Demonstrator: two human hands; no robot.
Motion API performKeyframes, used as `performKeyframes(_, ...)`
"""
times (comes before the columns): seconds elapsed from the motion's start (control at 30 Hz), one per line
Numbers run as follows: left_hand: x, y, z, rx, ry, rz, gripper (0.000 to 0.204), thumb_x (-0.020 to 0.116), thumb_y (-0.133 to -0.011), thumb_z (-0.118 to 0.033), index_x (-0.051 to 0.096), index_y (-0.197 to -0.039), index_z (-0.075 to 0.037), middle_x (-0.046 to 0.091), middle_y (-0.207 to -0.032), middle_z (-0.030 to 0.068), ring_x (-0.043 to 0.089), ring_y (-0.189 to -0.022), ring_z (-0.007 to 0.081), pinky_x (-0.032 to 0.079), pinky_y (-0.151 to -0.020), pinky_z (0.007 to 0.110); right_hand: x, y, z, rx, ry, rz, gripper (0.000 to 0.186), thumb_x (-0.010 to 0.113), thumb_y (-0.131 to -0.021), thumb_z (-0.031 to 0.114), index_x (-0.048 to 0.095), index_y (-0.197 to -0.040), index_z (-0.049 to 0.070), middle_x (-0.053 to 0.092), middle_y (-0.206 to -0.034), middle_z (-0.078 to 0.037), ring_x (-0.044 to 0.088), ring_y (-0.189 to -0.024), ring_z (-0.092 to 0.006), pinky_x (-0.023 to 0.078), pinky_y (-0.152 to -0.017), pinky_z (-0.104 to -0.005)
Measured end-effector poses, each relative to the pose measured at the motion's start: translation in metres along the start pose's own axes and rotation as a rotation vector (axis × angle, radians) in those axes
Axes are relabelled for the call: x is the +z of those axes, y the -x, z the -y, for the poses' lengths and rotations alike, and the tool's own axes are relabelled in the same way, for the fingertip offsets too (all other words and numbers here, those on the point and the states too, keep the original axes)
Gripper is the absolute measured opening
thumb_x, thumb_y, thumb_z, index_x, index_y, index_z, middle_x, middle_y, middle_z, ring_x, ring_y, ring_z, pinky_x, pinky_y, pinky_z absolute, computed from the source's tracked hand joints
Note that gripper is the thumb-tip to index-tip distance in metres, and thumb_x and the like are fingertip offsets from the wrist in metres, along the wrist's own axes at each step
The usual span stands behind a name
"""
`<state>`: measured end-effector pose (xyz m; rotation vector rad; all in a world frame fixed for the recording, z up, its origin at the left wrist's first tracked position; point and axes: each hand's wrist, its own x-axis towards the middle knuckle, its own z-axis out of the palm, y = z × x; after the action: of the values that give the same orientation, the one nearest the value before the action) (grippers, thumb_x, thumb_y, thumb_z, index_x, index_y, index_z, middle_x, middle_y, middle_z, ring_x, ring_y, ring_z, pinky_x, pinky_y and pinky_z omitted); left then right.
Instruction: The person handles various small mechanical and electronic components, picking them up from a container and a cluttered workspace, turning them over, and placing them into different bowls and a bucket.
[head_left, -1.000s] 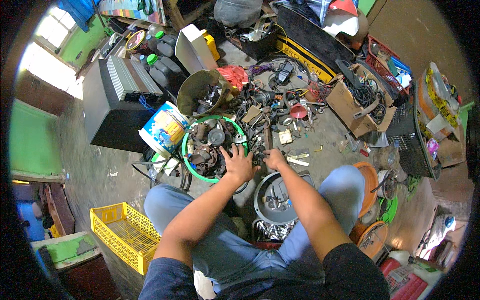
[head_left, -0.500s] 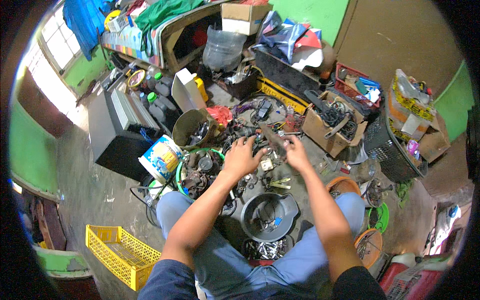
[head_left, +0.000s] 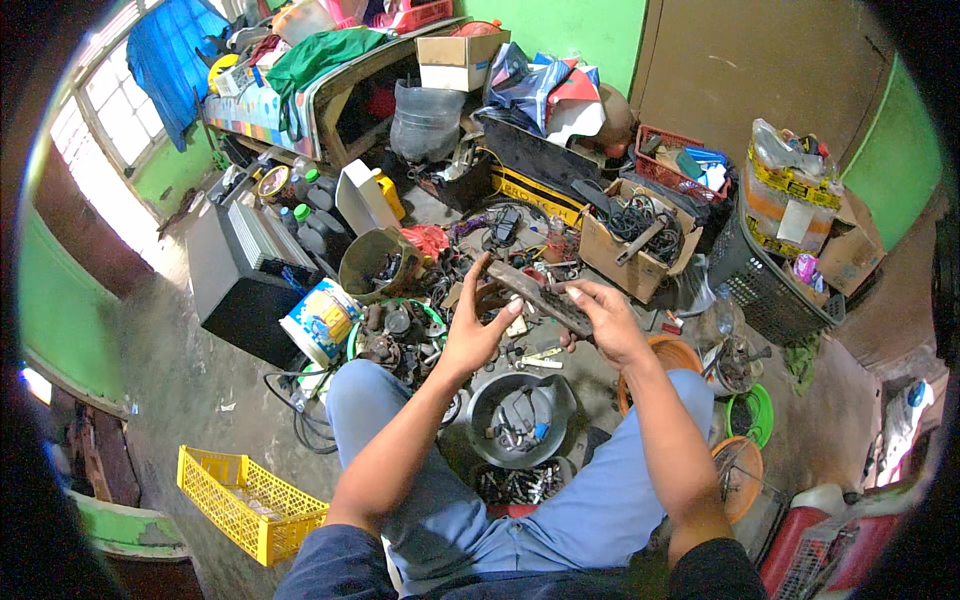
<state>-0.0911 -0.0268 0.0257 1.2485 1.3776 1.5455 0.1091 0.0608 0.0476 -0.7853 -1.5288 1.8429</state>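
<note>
A long, flat, dark worn bar (head_left: pixel 538 293) slants across the space between my hands, above the cluttered floor. My right hand (head_left: pixel 612 322) is closed round its lower right end, with the thumb on top. At the bar's upper left end is my left hand (head_left: pixel 472 335), its fingers stretched up and its thumb apart; whether the fingertips touch the bar cannot be told. Below them, between my legs, a grey basin (head_left: pixel 481 440) contains small parts, one of them blue. Nearer to me lies a dark tray of small shiny metal pieces (head_left: pixel 520 483).
To the left stand a white-and-blue bucket (head_left: pixel 322 322), a black cabinet (head_left: pixel 240 300) and a yellow crate (head_left: pixel 262 538). Ahead is a cardboard box of cables (head_left: pixel 625 262). At the right are a black perforated basket (head_left: pixel 770 295) and a green bowl (head_left: pixel 765 425).
The bar has come closer to me and shows more of its length in my right hand. My left hand has turned from palm-down to upright beside its far end. The view has shifted slightly.
</note>
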Motion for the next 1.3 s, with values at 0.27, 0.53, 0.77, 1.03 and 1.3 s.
performKeyframes(0.27, -0.012, 0.014, 0.008, -0.15, 0.298, -0.201, 0.063, 0.076, -0.087, -0.008, 0.04, -0.138, -0.01, 0.064, -0.111, 0.0096, 0.066, -0.097, 0.018, 0.058, -0.079, 0.03, 0.016, -0.008, -0.022, 0.243, -0.27, 0.113, 0.042, 0.046, -0.106, 0.033, 0.061, -0.117, -0.005, 0.069, -0.084, -0.014, 0.069, -0.064, -0.024, 0.058, -0.055, -0.0358)
performKeyframes(0.53, -0.016, 0.022, 0.004, -0.107, 0.219, -0.237, 0.058, 0.075, -0.087, -0.004, 0.041, -0.134, -0.01, 0.063, -0.107, 0.0097, 0.066, -0.094, 0.0166, 0.058, -0.075, 0.029, 0.024, -0.006, -0.022, 0.243, -0.163, 0.159, 0.045, 0.055, -0.101, 0.041, 0.067, -0.107, -0.001, 0.071, -0.084, -0.011, 0.07, -0.066, -0.0184, 0.056, -0.055, -0.0307)
performKeyframes(0.77, -0.019, 0.021, 0.013, -0.099, 0.224, -0.199, 0.058, 0.072, -0.087, 0.001, 0.04, -0.134, -0.01, 0.061, -0.11, 0.0116, 0.067, -0.094, 0.0176, 0.059, -0.075, 0.03, 0.023, -0.012, -0.036, 0.271, -0.124, 0.124, 0.04, 0.056, -0.102, 0.037, 0.069, -0.103, -0.001, 0.072, -0.083, -0.011, 0.07, -0.068, -0.0177, 0.056, -0.055, -0.0297)
performKeyframes(1.03, -0.02, 0.018, 0.011, -0.085, 0.173, -0.2, 0.057, 0.071, -0.088, 0.002, 0.039, -0.134, -0.01, 0.061, -0.108, 0.0119, 0.068, -0.093, 0.0177, 0.058, -0.074, 0.03, 0.027, -0.012, -0.031, 0.35, -0.255, 0.069, 0.043, 0.054, -0.102, 0.038, 0.065, -0.11, -0.003, 0.072, -0.09, -0.013, 0.071, -0.07, -0.0224, 0.058, -0.056, -0.0338)
performKeyframes(1.3, -0.026, 0.013, 0.007, -0.209, 0.16, -0.423, 0.059, 0.076, -0.086, -0.005, 0.041, -0.132, -0.011, 0.061, -0.104, 0.0098, 0.065, -0.083, 0.0162, 0.058, -0.069, 0.029, 0.023, -0.018, -0.028, 0.296, -0.333, 0.02, 0.042, 0.061, -0.1, 0.034, 0.061, -0.12, -0.002, 0.068, -0.107, -0.012, 0.071, -0.088, -0.0221, 0.06, -0.069, -0.0358)
